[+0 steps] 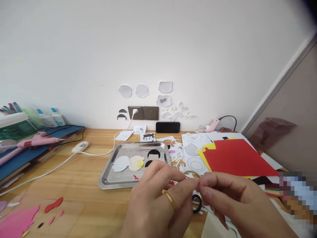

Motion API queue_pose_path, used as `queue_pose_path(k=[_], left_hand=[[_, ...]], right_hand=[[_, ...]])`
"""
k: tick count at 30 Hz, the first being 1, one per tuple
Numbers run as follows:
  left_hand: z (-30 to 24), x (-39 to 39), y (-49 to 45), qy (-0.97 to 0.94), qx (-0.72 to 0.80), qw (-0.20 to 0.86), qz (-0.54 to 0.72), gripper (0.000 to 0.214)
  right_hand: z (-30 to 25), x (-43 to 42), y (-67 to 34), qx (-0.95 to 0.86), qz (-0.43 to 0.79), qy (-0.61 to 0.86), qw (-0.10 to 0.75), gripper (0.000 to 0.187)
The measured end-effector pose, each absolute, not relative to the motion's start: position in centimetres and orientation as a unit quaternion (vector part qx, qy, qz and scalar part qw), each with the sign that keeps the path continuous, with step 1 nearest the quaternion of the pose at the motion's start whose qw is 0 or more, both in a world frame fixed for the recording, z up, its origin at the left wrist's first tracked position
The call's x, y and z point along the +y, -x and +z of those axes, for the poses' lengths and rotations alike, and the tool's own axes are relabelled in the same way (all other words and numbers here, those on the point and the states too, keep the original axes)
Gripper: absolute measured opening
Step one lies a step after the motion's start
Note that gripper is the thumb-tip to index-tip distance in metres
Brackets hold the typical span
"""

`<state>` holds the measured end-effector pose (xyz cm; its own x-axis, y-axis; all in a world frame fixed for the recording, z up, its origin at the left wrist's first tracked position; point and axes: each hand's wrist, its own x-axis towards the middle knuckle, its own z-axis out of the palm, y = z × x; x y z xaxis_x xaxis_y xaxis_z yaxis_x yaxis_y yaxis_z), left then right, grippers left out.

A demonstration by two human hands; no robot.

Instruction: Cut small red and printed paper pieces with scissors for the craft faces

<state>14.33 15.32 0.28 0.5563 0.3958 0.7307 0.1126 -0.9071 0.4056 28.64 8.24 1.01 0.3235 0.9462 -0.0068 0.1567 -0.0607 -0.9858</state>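
Hands [160, 201] [230, 198] above wooden table [86, 175], white wall [99, 49]

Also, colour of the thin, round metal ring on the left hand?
Gold. The ring on the left hand shows best in the head view.

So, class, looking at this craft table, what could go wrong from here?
The left hand and right hand seem to pinch something too small to identify; dropped, it might get lost among the paper scraps.
The white cable running across the table could get snagged.
If hot, the pink glue gun at the left might burn someone.
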Motion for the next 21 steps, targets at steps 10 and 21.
queue_pose_path(k=[10, 21], left_hand=[[0.75, 15.22, -14.98, -0.820, 0.123, 0.219, 0.514, 0.027], [0.60, 15.14, -15.29, -0.814, 0.111, 0.236, 0.519, 0.026]], right_hand=[[1.06, 8.34, -28.48, -0.318, 0.488, 0.603, 0.545, 0.010], [1.04, 8.14, -28.40, -0.307, 0.494, 0.599, 0.550, 0.008]])
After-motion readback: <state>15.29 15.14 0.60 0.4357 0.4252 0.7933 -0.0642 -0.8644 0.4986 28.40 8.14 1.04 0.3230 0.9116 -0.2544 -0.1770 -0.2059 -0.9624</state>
